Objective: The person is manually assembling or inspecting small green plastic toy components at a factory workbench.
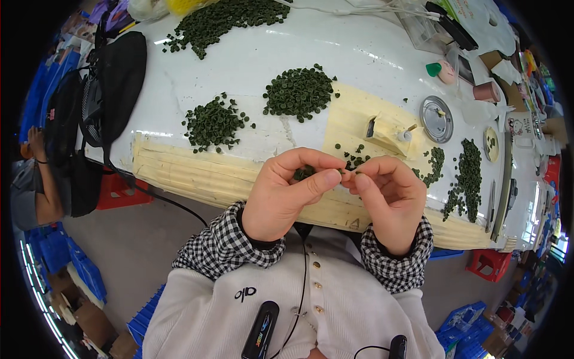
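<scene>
My left hand (293,188) and my right hand (391,194) meet near the table's front edge, fingertips almost touching. The left thumb and index finger pinch a tiny dark green piece (341,172). More dark green pieces (304,172) show behind the left thumb, by the curled fingers. My right thumb and index finger are pinched together; what they hold is too small to make out. Just beyond the fingertips lies a loose cluster of small round green pieces (357,161). A tape-covered block (391,139) with a short upright peg stands past the right hand.
Heaps of green pieces (299,93) (214,124) (224,21) lie on the white table (239,66), with a longer strip (469,179) at right. A round metal lid (437,119), tweezers (490,206) and a black bag (119,90) lie around. Another person's arm (45,179) is at far left.
</scene>
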The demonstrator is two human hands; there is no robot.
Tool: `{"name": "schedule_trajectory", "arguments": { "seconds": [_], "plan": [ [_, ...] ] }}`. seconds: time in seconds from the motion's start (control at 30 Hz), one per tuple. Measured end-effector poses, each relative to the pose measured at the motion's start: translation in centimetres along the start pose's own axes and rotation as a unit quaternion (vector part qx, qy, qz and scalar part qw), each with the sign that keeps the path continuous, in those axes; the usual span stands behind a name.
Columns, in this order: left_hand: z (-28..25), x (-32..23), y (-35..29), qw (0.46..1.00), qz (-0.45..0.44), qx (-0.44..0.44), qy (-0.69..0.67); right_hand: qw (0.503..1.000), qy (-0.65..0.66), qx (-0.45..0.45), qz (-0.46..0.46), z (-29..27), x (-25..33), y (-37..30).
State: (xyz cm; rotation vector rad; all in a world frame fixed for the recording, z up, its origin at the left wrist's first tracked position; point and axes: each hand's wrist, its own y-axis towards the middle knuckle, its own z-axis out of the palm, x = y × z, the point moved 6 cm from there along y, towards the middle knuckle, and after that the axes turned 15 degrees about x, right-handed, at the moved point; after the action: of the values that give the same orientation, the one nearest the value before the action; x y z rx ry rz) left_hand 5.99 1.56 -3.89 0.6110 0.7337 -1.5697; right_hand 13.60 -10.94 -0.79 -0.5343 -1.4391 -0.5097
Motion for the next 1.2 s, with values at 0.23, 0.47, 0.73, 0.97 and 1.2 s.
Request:
{"name": "schedule_trajectory", "arguments": {
  "seconds": [0.23, 0.47, 0.73, 0.97, 1.2],
  "plan": [
    [0.1, 0.0, -0.1, 0.999, 0.016, -0.015, 0.032, 0.998, 0.054, 0.012, 0.013, 0.1, -0.1, 0.1],
    [0.0, 0.0, -0.3, 1.000, 0.005, -0.005, -0.020, 0.968, -0.227, -0.029, -0.106, 0.3, 1.7, 0.0],
    [0.4, -1.4, -0.4, 0.982, 0.078, -0.040, 0.170, 0.930, -0.325, -0.058, -0.163, 1.1, 2.9, 0.1],
    [0.2, -0.9, -0.4, 0.995, 0.043, -0.043, 0.073, 0.935, -0.311, -0.060, -0.162, 0.8, 2.7, 0.0],
    [0.1, -0.2, -0.3, 0.999, 0.038, -0.022, 0.027, 0.925, -0.328, -0.036, -0.187, 1.2, 3.1, -0.1]
  ]
}}
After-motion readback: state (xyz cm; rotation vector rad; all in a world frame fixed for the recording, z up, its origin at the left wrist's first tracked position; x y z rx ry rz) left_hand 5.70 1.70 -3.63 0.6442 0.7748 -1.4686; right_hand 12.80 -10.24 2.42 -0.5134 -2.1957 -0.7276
